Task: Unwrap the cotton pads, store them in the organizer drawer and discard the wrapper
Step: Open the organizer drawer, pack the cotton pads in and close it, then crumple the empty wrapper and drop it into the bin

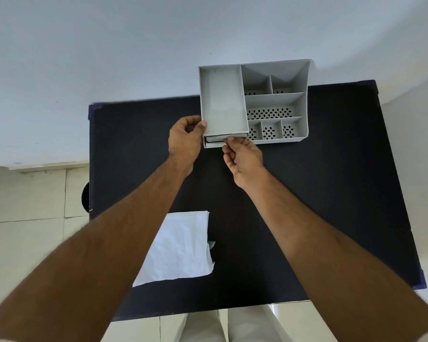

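**Both hands at the organizer drawer**

A crumpled white wrapper [181, 248] lies flat on the near part of the black table [307, 193], partly under the left forearm. Farther on, the right hand [244, 156] pinches the front lip of the drawer [214, 143], which sits slightly open at the organizer's base; something pale shows inside, too hidden to identify. The left hand [184, 139] curls its fingers against the near left corner of the grey organizer [302, 102], thumb on its edge. The organizer stands at the table's far edge, against the white wall [109, 45].
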